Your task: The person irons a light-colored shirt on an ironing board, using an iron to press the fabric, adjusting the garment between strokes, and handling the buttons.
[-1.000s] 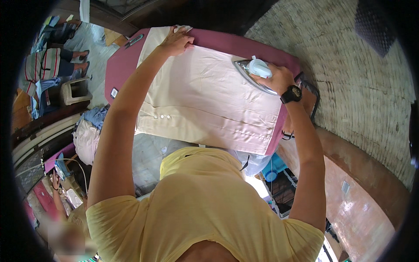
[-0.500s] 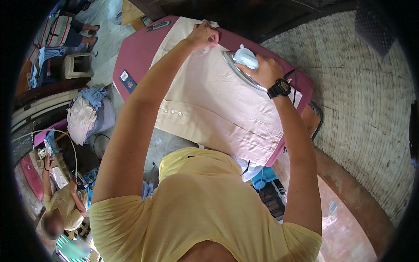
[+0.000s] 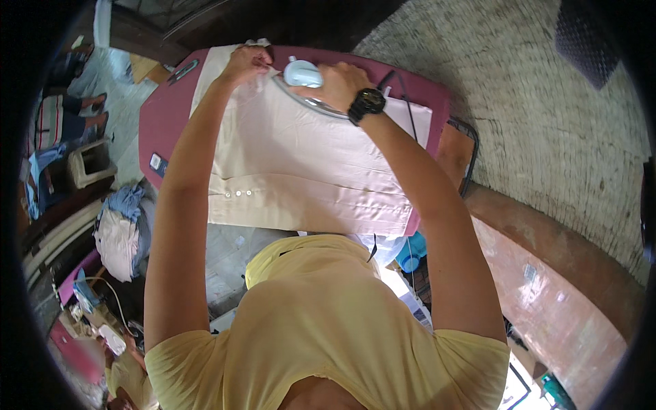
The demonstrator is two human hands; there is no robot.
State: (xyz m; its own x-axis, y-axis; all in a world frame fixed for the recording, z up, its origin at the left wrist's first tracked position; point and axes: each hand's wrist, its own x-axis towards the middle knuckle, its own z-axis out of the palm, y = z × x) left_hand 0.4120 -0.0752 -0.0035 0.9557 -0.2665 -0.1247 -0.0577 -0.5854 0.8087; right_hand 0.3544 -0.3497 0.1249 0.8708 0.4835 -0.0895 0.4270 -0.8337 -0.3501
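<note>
A cream-coloured garment [image 3: 301,154] with several small white buttons near its close edge lies flat on a maroon ironing board [image 3: 162,109]. At its far edge, my left hand [image 3: 247,65] pinches a bit of the fabric. My right hand [image 3: 340,85], with a black watch on the wrist, is wrapped round the handle of an iron [image 3: 303,74]. The iron rests on the cloth, its pointed tip close beside my left fingertips. Most of its soleplate and part of its body are hidden by my right hand.
Thread snips [image 3: 183,71] and a phone [image 3: 158,164] lie on the board's left side. A dark cord [image 3: 403,96] runs near my right wrist. Heaped clothes [image 3: 121,232] and a beige stool [image 3: 92,164] stand left. Another person [image 3: 126,372] works at lower left.
The whole view has shifted and turned a little. Over the cloth, the iron has slid left and away from me, nearer my left fingers. Both hands keep their hold.
</note>
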